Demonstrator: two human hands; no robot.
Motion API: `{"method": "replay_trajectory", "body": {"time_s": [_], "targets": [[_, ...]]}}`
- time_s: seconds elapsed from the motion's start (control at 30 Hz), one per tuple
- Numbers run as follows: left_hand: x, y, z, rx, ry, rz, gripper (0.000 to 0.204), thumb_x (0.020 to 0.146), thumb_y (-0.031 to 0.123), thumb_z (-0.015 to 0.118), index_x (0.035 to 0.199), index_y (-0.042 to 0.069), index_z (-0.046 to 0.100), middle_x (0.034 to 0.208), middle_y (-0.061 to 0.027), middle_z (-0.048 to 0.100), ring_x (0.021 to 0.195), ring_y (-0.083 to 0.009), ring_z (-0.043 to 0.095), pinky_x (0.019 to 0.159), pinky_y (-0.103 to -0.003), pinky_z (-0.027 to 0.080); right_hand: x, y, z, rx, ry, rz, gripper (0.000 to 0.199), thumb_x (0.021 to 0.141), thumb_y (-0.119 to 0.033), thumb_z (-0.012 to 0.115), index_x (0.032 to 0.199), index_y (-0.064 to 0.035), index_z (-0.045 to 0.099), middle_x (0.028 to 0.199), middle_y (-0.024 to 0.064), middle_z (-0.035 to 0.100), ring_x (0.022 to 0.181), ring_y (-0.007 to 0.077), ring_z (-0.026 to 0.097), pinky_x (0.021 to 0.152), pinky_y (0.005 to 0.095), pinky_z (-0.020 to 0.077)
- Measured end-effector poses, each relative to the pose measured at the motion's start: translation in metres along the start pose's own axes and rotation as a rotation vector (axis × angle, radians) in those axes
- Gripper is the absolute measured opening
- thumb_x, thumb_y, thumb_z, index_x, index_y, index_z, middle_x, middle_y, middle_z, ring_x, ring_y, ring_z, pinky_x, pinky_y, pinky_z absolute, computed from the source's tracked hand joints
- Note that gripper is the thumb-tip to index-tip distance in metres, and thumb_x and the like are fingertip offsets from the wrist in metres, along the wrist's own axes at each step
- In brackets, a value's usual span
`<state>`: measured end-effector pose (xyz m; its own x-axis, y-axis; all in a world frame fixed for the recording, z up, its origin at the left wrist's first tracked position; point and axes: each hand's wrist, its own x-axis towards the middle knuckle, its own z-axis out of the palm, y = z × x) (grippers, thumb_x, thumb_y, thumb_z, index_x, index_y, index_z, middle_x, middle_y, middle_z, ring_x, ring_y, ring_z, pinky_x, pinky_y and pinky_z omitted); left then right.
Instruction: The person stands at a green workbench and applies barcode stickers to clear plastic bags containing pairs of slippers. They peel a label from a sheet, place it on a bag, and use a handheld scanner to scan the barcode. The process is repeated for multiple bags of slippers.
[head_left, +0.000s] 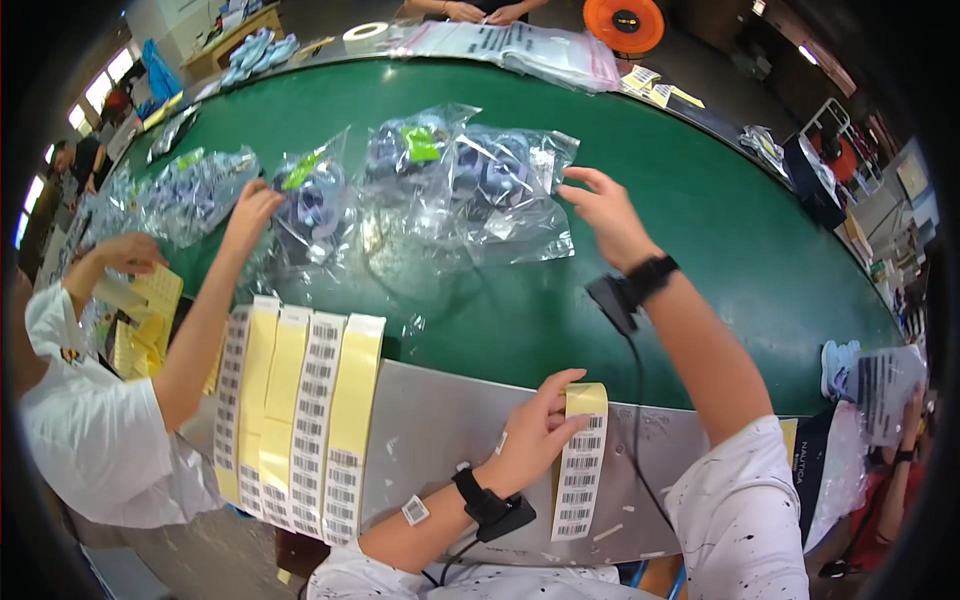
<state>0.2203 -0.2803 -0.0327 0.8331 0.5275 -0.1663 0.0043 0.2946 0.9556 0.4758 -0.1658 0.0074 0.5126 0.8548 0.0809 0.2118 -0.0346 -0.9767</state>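
Observation:
My left hand [535, 435], with a wristband and small label stickers on the arm, is over the grey metal ledge. Its fingers pinch the curled top of a barcode label strip [580, 480], yellow on its back. Farther off, my right hand [608, 218] reaches over the green table, fingers apart, at the right edge of a clear bag of blue-lavender shoes [495, 175]; whether the fingertips touch the plastic I cannot tell. Beside it lie a second bagged pair with a green tag [405, 150] and a third bag [315, 210].
At left a co-worker's hand [258, 205] touches the third bag, near more bagged shoes [195, 195]. Several label strips [310, 420] hang over the ledge. A stack of plastic bags [510, 50] and an orange reel [625, 22] are at the far edge. A black cable runs from my right wrist.

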Motion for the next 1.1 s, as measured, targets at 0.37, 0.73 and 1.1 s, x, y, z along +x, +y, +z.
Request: {"method": "replay_trajectory", "body": {"time_s": [0.37, 0.73, 1.1], "targets": [[-0.001, -0.004, -0.018, -0.108, 0.154, 0.138, 0.017, 0.090, 0.003, 0.059, 0.106, -0.003, 0.062, 0.090, -0.0054, 0.070, 0.078, -0.0072, 0.063, 0.069, -0.021, 0.049, -0.221, -0.019, -0.015, -0.234, -0.237, -0.113, 0.016, 0.080, -0.001, 0.067, 0.096, 0.0011, 0.069, 0.088, 0.0100, 0.065, 0.077, 0.0174, 0.060, 0.071, 0.0279, 0.0486], [-0.002, 0.003, -0.015, -0.024, 0.183, 0.009, 0.026, 0.086, -0.002, 0.060, 0.111, -0.004, 0.058, 0.095, -0.0084, 0.066, 0.083, -0.0085, 0.061, 0.071, -0.019, 0.048, -0.237, 0.000, -0.011, -0.476, -0.012, -0.495, 0.009, 0.074, -0.004, 0.067, 0.077, -0.0006, 0.059, 0.091, 0.0114, 0.057, 0.083, 0.0280, 0.057, 0.069, 0.0356, 0.0478], [0.001, -0.004, 0.004, -0.019, 0.087, -0.058, 0.042, 0.087, -0.006, 0.055, 0.128, -0.002, 0.044, 0.109, -0.0090, 0.061, 0.092, -0.0104, 0.060, 0.079, -0.023, 0.048, -0.230, -0.019, -0.036, 0.134, 0.161, -0.196, 0.007, 0.087, -0.003, 0.058, 0.086, 0.0028, 0.062, 0.114, 0.0118, 0.054, 0.097, 0.0228, 0.056, 0.082, 0.0336, 0.0473]]}}
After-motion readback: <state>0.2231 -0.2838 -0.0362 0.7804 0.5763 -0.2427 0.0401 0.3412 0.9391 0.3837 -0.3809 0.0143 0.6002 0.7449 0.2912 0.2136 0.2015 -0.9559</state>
